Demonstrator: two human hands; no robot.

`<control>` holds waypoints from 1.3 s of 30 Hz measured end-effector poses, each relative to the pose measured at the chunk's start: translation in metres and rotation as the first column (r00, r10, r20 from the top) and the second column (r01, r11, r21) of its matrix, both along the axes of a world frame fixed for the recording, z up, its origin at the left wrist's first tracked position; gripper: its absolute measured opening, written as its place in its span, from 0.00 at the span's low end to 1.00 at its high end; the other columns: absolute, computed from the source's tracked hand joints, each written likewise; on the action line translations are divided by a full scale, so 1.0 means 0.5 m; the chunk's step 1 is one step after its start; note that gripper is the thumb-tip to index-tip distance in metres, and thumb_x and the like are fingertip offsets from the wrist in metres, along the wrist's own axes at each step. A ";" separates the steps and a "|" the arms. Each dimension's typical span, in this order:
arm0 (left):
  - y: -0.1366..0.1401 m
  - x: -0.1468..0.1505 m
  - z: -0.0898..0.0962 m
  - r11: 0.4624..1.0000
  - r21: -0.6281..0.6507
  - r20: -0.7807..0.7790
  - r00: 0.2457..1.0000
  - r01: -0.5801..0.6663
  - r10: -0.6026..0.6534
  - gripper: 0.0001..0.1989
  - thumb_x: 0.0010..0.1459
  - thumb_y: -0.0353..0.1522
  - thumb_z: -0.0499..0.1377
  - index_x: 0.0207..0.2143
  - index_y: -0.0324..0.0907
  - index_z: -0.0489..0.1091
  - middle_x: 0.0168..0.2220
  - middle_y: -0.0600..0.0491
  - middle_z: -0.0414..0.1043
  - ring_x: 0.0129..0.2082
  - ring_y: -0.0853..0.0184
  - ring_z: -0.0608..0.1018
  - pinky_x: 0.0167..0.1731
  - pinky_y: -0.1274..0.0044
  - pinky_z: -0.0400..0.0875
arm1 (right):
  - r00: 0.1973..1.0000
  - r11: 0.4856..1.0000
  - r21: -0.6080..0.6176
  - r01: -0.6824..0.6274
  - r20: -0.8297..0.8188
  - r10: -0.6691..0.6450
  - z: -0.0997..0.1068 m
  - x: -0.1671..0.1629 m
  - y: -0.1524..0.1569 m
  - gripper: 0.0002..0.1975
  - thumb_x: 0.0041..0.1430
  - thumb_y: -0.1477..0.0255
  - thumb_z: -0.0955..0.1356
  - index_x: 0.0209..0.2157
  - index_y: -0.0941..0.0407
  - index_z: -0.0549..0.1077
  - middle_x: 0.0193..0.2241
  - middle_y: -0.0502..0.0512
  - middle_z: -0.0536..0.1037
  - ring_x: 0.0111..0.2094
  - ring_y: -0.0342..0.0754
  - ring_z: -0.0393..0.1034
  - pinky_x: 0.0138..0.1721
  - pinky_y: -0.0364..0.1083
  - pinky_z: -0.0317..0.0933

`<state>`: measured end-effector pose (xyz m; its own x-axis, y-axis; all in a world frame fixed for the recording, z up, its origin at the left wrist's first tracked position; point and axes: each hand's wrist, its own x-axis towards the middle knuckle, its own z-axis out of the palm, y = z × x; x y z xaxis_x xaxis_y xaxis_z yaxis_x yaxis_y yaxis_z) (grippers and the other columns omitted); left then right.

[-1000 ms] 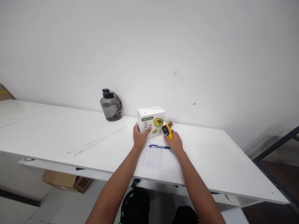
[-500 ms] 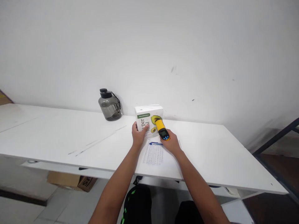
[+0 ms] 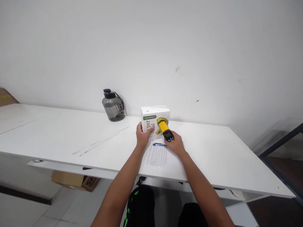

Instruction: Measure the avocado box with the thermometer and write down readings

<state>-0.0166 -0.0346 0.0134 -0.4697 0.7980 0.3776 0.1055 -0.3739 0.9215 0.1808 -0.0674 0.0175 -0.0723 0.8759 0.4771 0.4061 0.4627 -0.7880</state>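
Behind the yellow thermometer, the white box only partly visible.

The bottle is placed on the desk, left of the box; before the box, the thermometer is held and the pen is laid on the paper

there are two hands, one left hand and one right hand. i count one white box, one yellow device, one blue pen, one written paper and one grey bottle. the cardboard boxes are two: one left box and one lower box. there is also one white worktop.
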 end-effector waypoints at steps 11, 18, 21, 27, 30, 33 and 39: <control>0.001 -0.005 -0.006 0.999 0.027 -0.063 0.997 -0.037 0.038 0.33 0.46 0.42 0.73 0.54 0.44 0.70 0.48 0.48 0.75 0.49 0.59 0.78 0.49 0.67 0.75 | 0.996 0.998 0.047 0.041 0.073 -0.045 0.008 0.001 -0.006 0.24 0.46 0.66 0.67 0.47 0.53 0.77 0.41 0.56 0.83 0.42 0.55 0.77 0.45 0.52 0.70; 0.004 -0.007 -0.006 0.998 0.045 -0.054 0.998 -0.037 0.039 0.33 0.44 0.42 0.74 0.51 0.44 0.70 0.46 0.49 0.74 0.46 0.60 0.78 0.47 0.67 0.75 | 0.996 0.994 0.090 0.055 0.069 -0.062 -0.001 0.002 0.001 0.23 0.46 0.68 0.68 0.46 0.53 0.78 0.40 0.54 0.83 0.41 0.56 0.78 0.43 0.52 0.72; 0.005 -0.008 -0.006 0.998 0.043 -0.051 0.998 -0.036 0.038 0.32 0.44 0.42 0.73 0.51 0.44 0.70 0.46 0.50 0.74 0.46 0.60 0.78 0.46 0.67 0.75 | 0.997 0.995 0.085 0.052 0.052 -0.057 0.001 0.002 0.001 0.23 0.46 0.68 0.68 0.47 0.52 0.78 0.41 0.54 0.84 0.41 0.55 0.78 0.44 0.53 0.72; 0.006 -0.014 -0.003 0.999 0.027 -0.057 0.998 -0.024 0.025 0.32 0.43 0.42 0.73 0.50 0.44 0.70 0.46 0.50 0.74 0.46 0.59 0.78 0.46 0.67 0.76 | 0.995 0.996 0.062 0.065 0.074 -0.070 0.006 0.008 0.003 0.24 0.45 0.69 0.68 0.47 0.51 0.78 0.41 0.53 0.84 0.41 0.55 0.78 0.44 0.53 0.72; 0.004 -0.015 -0.001 1.000 0.016 -0.068 0.997 -0.022 0.023 0.32 0.43 0.42 0.73 0.50 0.44 0.70 0.46 0.50 0.74 0.46 0.59 0.78 0.46 0.67 0.76 | 0.996 0.996 0.068 0.052 0.066 -0.057 0.005 0.013 0.006 0.25 0.45 0.68 0.68 0.48 0.52 0.78 0.42 0.53 0.84 0.42 0.55 0.78 0.45 0.53 0.71; 0.001 -0.014 0.003 1.000 0.005 -0.075 0.997 -0.024 0.024 0.32 0.43 0.42 0.73 0.50 0.44 0.71 0.46 0.49 0.74 0.46 0.58 0.78 0.45 0.66 0.76 | 0.997 0.997 0.072 0.040 0.059 -0.044 0.003 0.015 0.008 0.25 0.45 0.68 0.68 0.48 0.51 0.78 0.42 0.53 0.84 0.42 0.55 0.78 0.44 0.52 0.71; 0.000 -0.011 0.004 0.999 0.000 -0.079 0.996 -0.034 0.034 0.31 0.43 0.42 0.73 0.50 0.44 0.71 0.46 0.50 0.74 0.45 0.58 0.78 0.46 0.65 0.76 | 0.998 0.997 0.065 0.037 0.057 -0.040 0.004 0.015 0.008 0.22 0.45 0.69 0.68 0.45 0.51 0.79 0.41 0.53 0.84 0.41 0.55 0.78 0.44 0.52 0.71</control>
<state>-0.0224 -0.0347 0.0154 -0.4652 0.7826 0.4135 0.1909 -0.3675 0.9102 0.1881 -0.0632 0.0193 -0.0682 0.8462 0.5285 0.4688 0.4948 -0.7317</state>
